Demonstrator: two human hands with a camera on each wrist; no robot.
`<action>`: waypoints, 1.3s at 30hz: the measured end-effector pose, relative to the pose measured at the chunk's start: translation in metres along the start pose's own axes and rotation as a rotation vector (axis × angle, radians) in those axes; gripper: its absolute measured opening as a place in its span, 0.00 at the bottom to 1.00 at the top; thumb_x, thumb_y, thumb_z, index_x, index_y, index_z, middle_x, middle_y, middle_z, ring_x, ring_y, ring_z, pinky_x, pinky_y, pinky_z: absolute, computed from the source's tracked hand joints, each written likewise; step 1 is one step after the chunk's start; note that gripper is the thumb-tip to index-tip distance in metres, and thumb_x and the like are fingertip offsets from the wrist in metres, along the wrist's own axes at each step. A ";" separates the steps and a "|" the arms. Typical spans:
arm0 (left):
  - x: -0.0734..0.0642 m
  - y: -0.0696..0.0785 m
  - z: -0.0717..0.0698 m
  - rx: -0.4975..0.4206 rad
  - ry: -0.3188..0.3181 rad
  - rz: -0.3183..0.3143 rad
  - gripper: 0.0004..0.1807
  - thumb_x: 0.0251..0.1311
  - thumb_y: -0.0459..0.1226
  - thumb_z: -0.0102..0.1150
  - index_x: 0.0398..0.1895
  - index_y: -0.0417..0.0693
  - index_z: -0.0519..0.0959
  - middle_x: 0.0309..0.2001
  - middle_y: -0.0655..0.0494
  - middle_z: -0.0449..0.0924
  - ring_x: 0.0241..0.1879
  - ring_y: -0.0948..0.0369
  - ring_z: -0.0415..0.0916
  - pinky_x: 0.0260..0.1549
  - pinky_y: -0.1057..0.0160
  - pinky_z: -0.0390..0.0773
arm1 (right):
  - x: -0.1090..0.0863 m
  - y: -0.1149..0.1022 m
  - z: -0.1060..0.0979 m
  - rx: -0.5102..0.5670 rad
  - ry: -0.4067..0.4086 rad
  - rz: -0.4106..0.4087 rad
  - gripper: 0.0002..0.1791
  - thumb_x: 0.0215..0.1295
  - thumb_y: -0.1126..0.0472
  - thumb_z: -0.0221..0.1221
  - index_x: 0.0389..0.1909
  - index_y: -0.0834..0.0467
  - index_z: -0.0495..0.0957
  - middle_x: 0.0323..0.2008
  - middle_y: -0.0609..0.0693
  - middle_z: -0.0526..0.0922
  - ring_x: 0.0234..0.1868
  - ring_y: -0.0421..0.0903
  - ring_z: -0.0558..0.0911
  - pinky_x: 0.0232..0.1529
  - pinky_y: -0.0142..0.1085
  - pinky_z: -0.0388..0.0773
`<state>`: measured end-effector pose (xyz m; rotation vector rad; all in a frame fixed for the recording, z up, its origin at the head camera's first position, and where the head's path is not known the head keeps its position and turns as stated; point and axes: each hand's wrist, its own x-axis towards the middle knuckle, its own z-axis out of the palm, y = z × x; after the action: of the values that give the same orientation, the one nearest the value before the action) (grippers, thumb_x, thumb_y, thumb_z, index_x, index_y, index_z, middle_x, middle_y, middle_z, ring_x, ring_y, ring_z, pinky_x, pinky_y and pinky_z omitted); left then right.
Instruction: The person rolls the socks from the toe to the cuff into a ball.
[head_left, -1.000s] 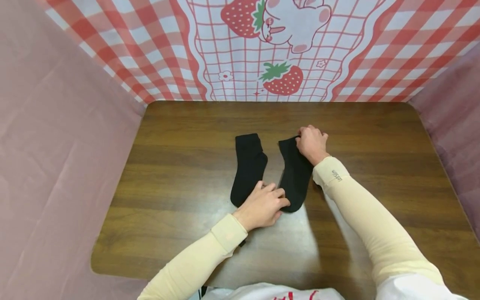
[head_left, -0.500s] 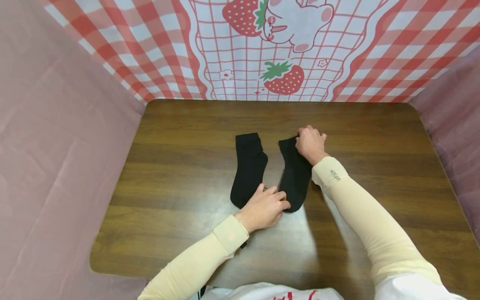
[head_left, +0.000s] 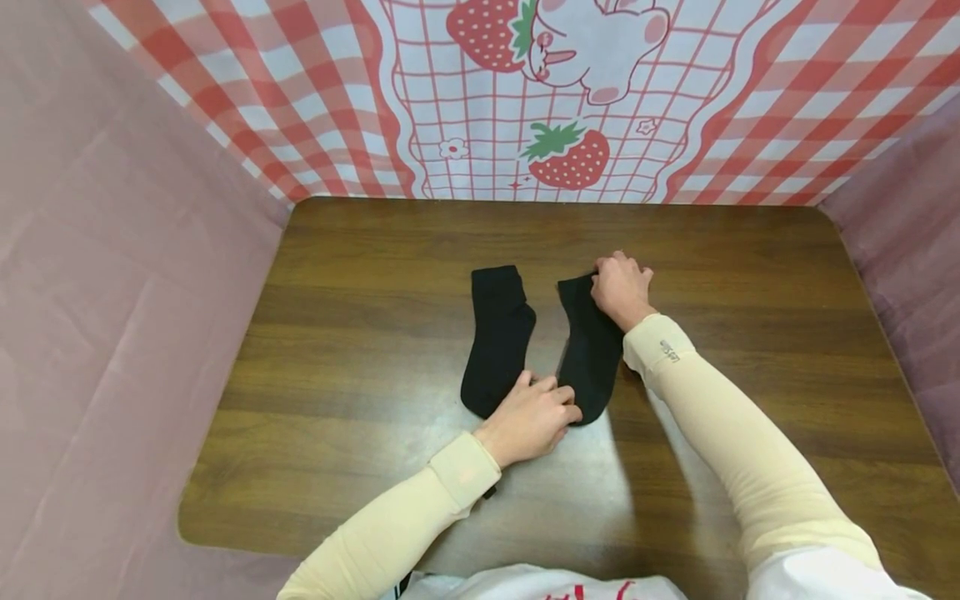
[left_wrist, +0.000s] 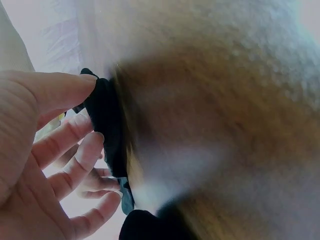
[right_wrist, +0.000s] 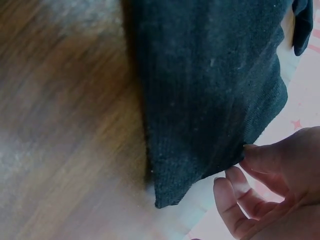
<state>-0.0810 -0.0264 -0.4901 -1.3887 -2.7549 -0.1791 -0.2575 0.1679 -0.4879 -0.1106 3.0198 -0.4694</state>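
Two black ankle socks lie flat, side by side, on the wooden table. My left hand (head_left: 528, 418) is at the toe end of the right-hand sock (head_left: 588, 362); in the left wrist view the thumb and index finger pinch the edge of the black fabric (left_wrist: 107, 125). At the cuff of the same sock, my right hand (head_left: 624, 290) holds the outer corner, and the right wrist view has thumb and finger pinching that dark knit edge (right_wrist: 210, 100). The left-hand sock (head_left: 495, 342) rests untouched or nearly so, its toe partly behind my left hand.
The brown wooden table (head_left: 337, 367) has rounded corners. Behind it hangs a red-and-white checked cloth (head_left: 300, 100) with strawberries. Pink drapes (head_left: 112, 333) flank both sides. Cream sleeves cover my forearms.
Both socks stay put and both hands keep their grip. My left hand has shifted very slightly down and to the right; the right hand is almost still.
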 end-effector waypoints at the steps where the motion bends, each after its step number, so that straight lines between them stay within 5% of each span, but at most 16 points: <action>1: 0.000 0.000 0.000 0.000 -0.002 0.000 0.10 0.63 0.44 0.65 0.46 0.64 0.86 0.43 0.64 0.80 0.42 0.61 0.74 0.40 0.56 0.69 | 0.000 0.000 0.000 -0.003 -0.003 -0.001 0.14 0.70 0.65 0.51 0.49 0.67 0.79 0.49 0.67 0.74 0.53 0.68 0.72 0.52 0.67 0.60; 17: 0.000 0.001 0.004 0.024 -0.007 0.003 0.09 0.65 0.44 0.62 0.45 0.65 0.87 0.43 0.64 0.80 0.41 0.61 0.73 0.37 0.58 0.67 | 0.003 0.002 0.000 -0.012 -0.026 -0.007 0.14 0.71 0.64 0.50 0.51 0.65 0.79 0.52 0.67 0.74 0.54 0.68 0.70 0.52 0.67 0.59; 39: 0.002 0.001 0.002 0.027 0.004 -0.001 0.10 0.69 0.41 0.58 0.43 0.66 0.87 0.40 0.64 0.80 0.38 0.62 0.73 0.34 0.60 0.65 | 0.002 0.003 -0.001 -0.002 0.022 -0.022 0.08 0.69 0.66 0.52 0.40 0.64 0.78 0.43 0.64 0.77 0.49 0.65 0.72 0.51 0.64 0.60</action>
<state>-0.0815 -0.0241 -0.4919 -1.3784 -2.7441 -0.1442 -0.2603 0.1710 -0.4880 -0.1398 3.0431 -0.4731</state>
